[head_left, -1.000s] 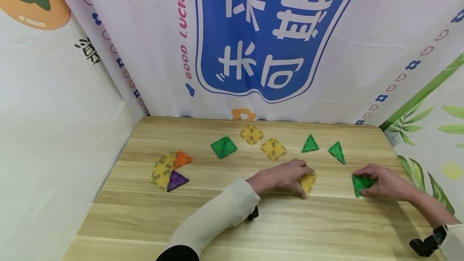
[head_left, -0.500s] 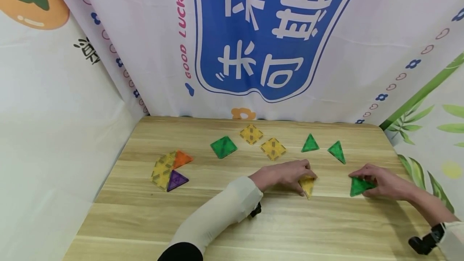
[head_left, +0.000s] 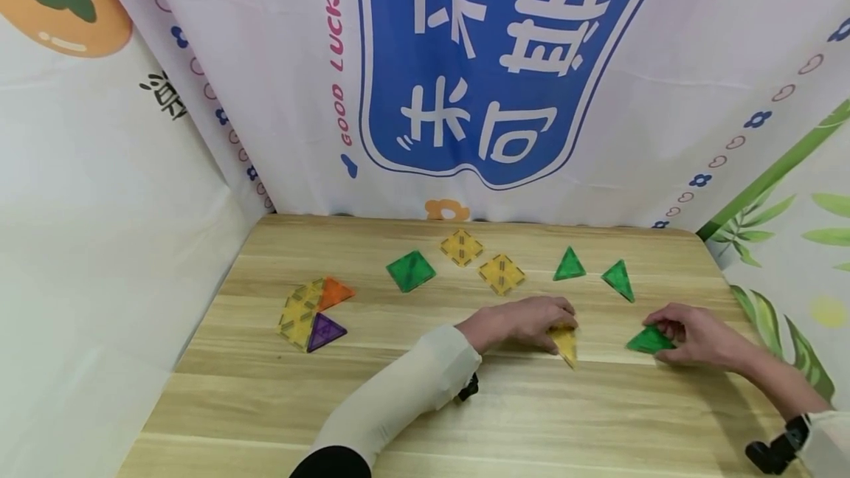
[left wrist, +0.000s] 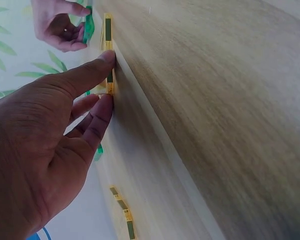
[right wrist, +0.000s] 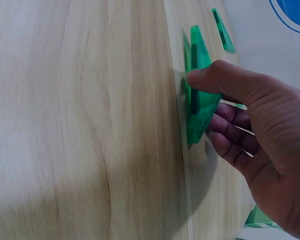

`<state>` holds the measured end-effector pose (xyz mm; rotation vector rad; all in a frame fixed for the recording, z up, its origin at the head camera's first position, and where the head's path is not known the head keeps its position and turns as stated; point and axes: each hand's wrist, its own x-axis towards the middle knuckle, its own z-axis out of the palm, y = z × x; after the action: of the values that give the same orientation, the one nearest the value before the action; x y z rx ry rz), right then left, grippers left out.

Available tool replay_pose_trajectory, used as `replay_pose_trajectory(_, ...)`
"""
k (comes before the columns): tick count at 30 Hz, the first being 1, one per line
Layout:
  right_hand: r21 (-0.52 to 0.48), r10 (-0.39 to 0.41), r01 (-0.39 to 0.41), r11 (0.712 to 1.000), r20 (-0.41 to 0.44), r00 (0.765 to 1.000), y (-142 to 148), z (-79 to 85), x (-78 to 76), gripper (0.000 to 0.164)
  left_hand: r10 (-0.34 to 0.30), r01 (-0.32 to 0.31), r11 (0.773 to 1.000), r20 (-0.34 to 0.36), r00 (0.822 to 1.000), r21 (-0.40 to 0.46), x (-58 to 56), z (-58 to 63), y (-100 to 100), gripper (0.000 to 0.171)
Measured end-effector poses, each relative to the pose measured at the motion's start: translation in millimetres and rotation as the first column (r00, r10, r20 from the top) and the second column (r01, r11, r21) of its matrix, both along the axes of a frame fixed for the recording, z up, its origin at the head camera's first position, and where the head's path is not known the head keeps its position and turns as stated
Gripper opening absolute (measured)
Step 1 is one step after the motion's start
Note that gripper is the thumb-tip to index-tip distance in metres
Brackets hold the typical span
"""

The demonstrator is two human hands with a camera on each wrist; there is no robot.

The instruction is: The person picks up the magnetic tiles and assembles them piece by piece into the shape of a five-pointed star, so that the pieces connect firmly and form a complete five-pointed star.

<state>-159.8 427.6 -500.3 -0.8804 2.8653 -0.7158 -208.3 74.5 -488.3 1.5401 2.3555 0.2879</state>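
Note:
In the head view my left hand (head_left: 521, 323) pinches a translucent yellow magnetic tile (head_left: 567, 347) between thumb and fingers, close over the table; its far part is hidden under the fingers. The left wrist view shows this yellow tile (left wrist: 108, 31) edge-on, dark magnets along its side. To the right, my right hand (head_left: 707, 339) pinches a translucent green magnetic tile (head_left: 648, 340), one corner pointing left toward the yellow tile with a gap between them. From the right wrist, the thumb lies on the near edge of the green tile (right wrist: 202, 102).
Two green triangle tiles (head_left: 569, 265) lie behind the hands. Further left are two yellow tiles (head_left: 502, 274) and a green square tile (head_left: 411, 271). At the left, joined yellow tiles (head_left: 296, 316) border an orange tile (head_left: 335, 292) and a purple triangle (head_left: 326, 331). A printed cloth (head_left: 299, 161) hangs behind the table.
My right hand has moved slightly left with the green tile, which has turned so a corner points left. The yellow tile has turned a little in my left hand, which stays nearly in place.

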Motion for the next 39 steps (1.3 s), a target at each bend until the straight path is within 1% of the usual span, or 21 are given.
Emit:
replay_pose_trajectory(4,-0.016,-0.039,0.039,0.999,-0.039,0.998,-7.4,2.8,3.1,0.052,-0.016,0.016,1.0,-0.008,1.0,-0.001,0.6,0.7,2.0,0.055)
replay_pose_trajectory(6,-0.03,-0.061,0.06,0.998,-0.045,0.997,-12.3,5.0,4.5,0.052,-0.002,0.002,1.0,0.015,1.0,0.008,1.0,1.4,2.6,0.056)
replay_pose_trajectory(12,-0.082,-0.113,0.112,0.99,-0.017,0.993,-31.5,7.4,10.2,0.046,0.065,-0.068,0.997,0.094,0.993,0.025,1.8,0.4,5.7,0.067)
replay_pose_trajectory(17,-0.066,-0.162,0.163,0.984,0.023,0.987,-46.8,8.4,15.3,0.041,0.075,-0.079,0.996,0.092,0.993,0.039,1.8,-3.5,8.9,0.07)
replay_pose_trajectory(20,-0.048,-0.21,0.213,0.976,0.065,0.976,-54.2,8.8,17.2,0.042,0.071,-0.076,0.996,0.088,0.994,0.056,1.6,-4.5,9.8,0.07)
replay_pose_trajectory(24,-0.012,-0.275,0.277,0.961,0.092,0.957,-62.3,7.5,19.4,0.045,0.065,-0.072,0.995,0.093,0.994,0.075,0.7,-4.4,9.3,0.07)
replay_pose_trajectory(28,-0.002,-0.324,0.325,0.946,0.085,0.942,-69.7,6.6,21.9,0.049,0.058,-0.066,0.994,0.094,0.994,0.091,-1.1,-5.1,8.0,0.07)
replay_pose_trajectory(33,-0.014,-0.365,0.367,0.93,0.061,0.929,-79.3,5.2,26.6,0.052,0.048,-0.054,0.994,0.07,0.996,0.096,-4.4,-9.6,7.3,0.072)
replay_pose_trajectory(36,-0.019,-0.391,0.393,0.919,0.062,0.918,-84.9,3.7,30.1,0.051,0.043,-0.05,0.994,0.07,0.997,0.099,-5.6,-11.5,7.4,0.072)
replay_pose_trajectory(39,-0.025,-0.404,0.406,0.913,0.062,0.913,-90.8,1.9,33.4,0.049,0.043,-0.05,0.994,0.075,0.996,0.1,-5.7,-12.5,7.6,0.072)
